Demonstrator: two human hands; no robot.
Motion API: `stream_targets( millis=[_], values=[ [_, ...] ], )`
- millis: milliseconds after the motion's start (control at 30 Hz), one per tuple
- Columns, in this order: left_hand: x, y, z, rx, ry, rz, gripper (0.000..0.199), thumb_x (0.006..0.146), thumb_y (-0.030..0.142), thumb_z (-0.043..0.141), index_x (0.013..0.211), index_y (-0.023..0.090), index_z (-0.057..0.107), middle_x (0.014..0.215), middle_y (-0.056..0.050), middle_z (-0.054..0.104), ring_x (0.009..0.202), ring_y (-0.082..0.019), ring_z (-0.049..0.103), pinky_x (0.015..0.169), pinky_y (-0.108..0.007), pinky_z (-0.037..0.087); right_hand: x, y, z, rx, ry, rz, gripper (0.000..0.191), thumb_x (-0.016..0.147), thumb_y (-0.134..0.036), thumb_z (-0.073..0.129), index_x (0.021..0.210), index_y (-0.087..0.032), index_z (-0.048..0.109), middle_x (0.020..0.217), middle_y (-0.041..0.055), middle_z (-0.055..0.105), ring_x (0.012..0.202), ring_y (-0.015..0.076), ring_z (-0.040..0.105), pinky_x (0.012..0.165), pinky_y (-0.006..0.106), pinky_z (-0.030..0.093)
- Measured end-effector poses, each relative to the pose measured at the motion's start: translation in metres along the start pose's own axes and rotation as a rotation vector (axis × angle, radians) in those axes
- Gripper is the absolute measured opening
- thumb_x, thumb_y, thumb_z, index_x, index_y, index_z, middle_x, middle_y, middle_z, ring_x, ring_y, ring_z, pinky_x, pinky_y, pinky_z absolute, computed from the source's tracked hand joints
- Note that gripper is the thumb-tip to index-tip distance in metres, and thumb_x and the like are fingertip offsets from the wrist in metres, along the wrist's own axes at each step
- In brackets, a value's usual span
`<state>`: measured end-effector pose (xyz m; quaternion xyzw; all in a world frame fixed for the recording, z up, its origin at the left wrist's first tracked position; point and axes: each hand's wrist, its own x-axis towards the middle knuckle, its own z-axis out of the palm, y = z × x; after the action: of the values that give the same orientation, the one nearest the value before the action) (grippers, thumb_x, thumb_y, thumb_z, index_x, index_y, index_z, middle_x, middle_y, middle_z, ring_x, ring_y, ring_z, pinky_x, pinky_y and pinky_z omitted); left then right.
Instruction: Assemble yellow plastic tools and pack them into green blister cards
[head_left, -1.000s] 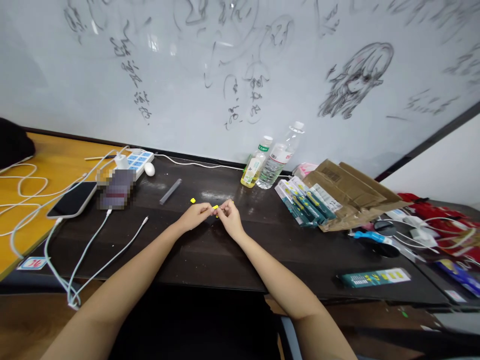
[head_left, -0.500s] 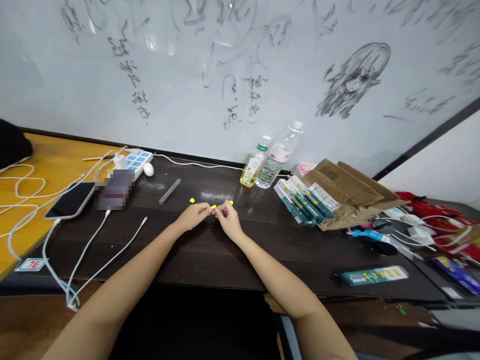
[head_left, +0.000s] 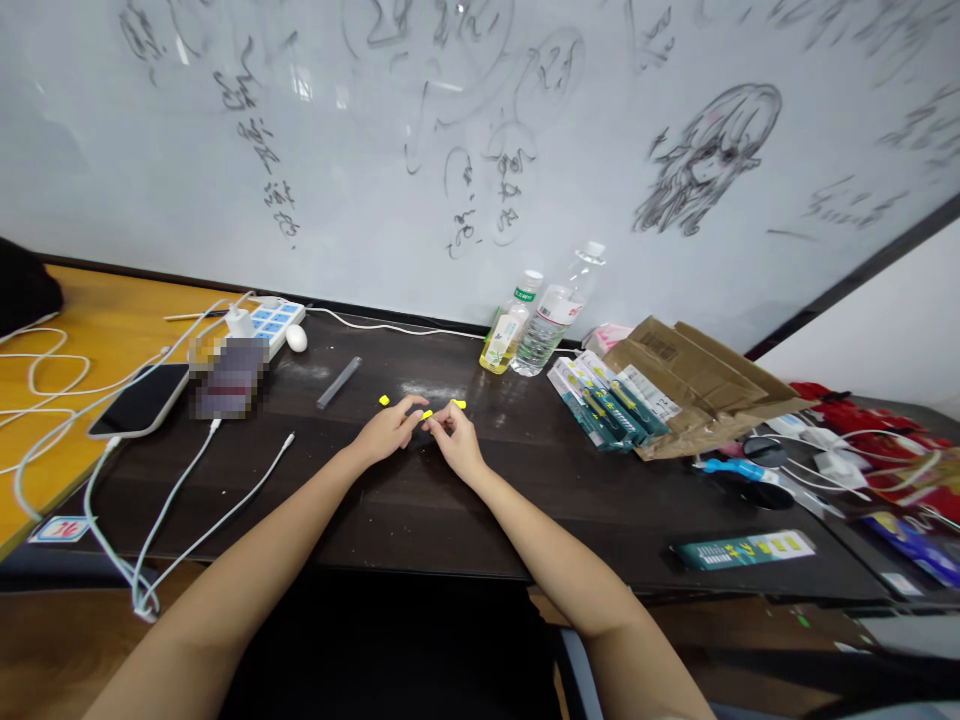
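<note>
My right hand is closed, with thumb and fingers pinched at a small yellow piece just above the dark table. What the piece is cannot be made out. To its left, my left hand has its fingers stretched out and apart, fingertips close to that piece and nothing visible in them. A second yellow bit lies on the table beyond my left hand. Another yellow piece shows just behind the fingers of my right hand, partly hidden.
A clear plastic strip lies left of the hands. Behind stand a small bottle and a water bottle. Green packs and a cardboard box are at right. Phones and white cables occupy the left.
My left hand's fingers have come apart from their pinch and opened slightly away from the yellow piece. My right hand stays nearly in place.
</note>
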<state>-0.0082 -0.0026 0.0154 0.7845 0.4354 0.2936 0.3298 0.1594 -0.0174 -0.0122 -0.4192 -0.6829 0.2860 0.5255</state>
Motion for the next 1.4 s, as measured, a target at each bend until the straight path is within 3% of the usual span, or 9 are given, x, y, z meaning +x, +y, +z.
stream_targets(
  millis=[167, 267, 433, 667, 967, 1267, 1400],
  values=[
    [0.001, -0.005, 0.000, -0.013, -0.040, 0.034, 0.038, 0.093, 0.044, 0.030, 0.080, 0.019, 0.054, 0.049, 0.006, 0.046, 0.049, -0.011, 0.047, 0.057, -0.023, 0.035, -0.001, -0.001, 0.000, -0.032, -0.021, -0.011, 0.016, 0.086, -0.032, 0.052, 0.074, -0.022, 0.050, 0.075, 0.0016, 0.064, 0.071, 0.0154, 0.059, 0.071, 0.029, 0.047],
    [0.002, -0.006, 0.000, -0.030, -0.040, 0.048, 0.035, 0.093, 0.043, 0.032, 0.075, 0.019, 0.049, 0.052, 0.005, 0.048, 0.051, -0.011, 0.047, 0.057, -0.023, 0.034, 0.000, -0.002, 0.000, -0.065, -0.036, -0.017, 0.016, 0.086, -0.032, 0.051, 0.074, -0.022, 0.050, 0.074, 0.0006, 0.061, 0.068, 0.0147, 0.057, 0.068, 0.028, 0.046],
    [0.000, -0.002, -0.003, -0.008, -0.021, 0.037, 0.033, 0.092, 0.042, 0.033, 0.075, 0.019, 0.049, 0.053, 0.005, 0.047, 0.050, -0.011, 0.045, 0.056, -0.022, 0.034, 0.003, -0.005, -0.006, -0.247, -0.062, -0.041, 0.016, 0.084, -0.029, 0.052, 0.071, -0.022, 0.048, 0.065, -0.0025, 0.052, 0.060, 0.0132, 0.049, 0.062, 0.025, 0.041],
    [0.000, 0.001, -0.009, 0.145, -0.011, 0.038, 0.032, 0.091, 0.040, 0.036, 0.089, 0.019, 0.060, 0.055, 0.004, 0.050, 0.054, -0.012, 0.048, 0.059, -0.022, 0.034, 0.004, -0.006, -0.012, -0.450, -0.100, -0.153, 0.018, 0.089, -0.026, 0.046, 0.072, -0.022, 0.049, 0.071, 0.0007, 0.053, 0.068, 0.0157, 0.049, 0.067, 0.026, 0.038],
    [0.002, -0.012, -0.018, 0.087, -0.152, 0.054, 0.041, 0.091, 0.046, 0.035, 0.085, 0.016, 0.063, 0.059, 0.003, 0.049, 0.056, -0.011, 0.044, 0.058, -0.021, 0.033, 0.001, -0.004, -0.010, -0.447, -0.156, -0.198, 0.023, 0.092, -0.031, 0.044, 0.071, -0.023, 0.050, 0.072, 0.0027, 0.053, 0.070, 0.0181, 0.048, 0.067, 0.029, 0.037],
    [0.002, -0.010, -0.020, 0.167, -0.192, 0.103, 0.037, 0.090, 0.039, 0.039, 0.091, 0.017, 0.069, 0.081, -0.002, 0.066, 0.073, -0.014, 0.055, 0.069, -0.022, 0.037, -0.003, -0.006, -0.006, -0.494, -0.149, -0.204, 0.023, 0.091, -0.029, 0.047, 0.070, -0.022, 0.048, 0.071, 0.0012, 0.054, 0.069, 0.0167, 0.049, 0.071, 0.029, 0.034],
    [0.002, -0.008, -0.021, 0.150, -0.208, 0.081, 0.040, 0.090, 0.040, 0.038, 0.092, 0.017, 0.070, 0.071, -0.001, 0.062, 0.063, -0.013, 0.051, 0.064, -0.022, 0.036, -0.003, -0.007, -0.005, -0.383, -0.097, -0.128, 0.024, 0.089, -0.029, 0.048, 0.066, -0.021, 0.045, 0.065, -0.0012, 0.051, 0.063, 0.0143, 0.048, 0.066, 0.027, 0.035]
  ],
)
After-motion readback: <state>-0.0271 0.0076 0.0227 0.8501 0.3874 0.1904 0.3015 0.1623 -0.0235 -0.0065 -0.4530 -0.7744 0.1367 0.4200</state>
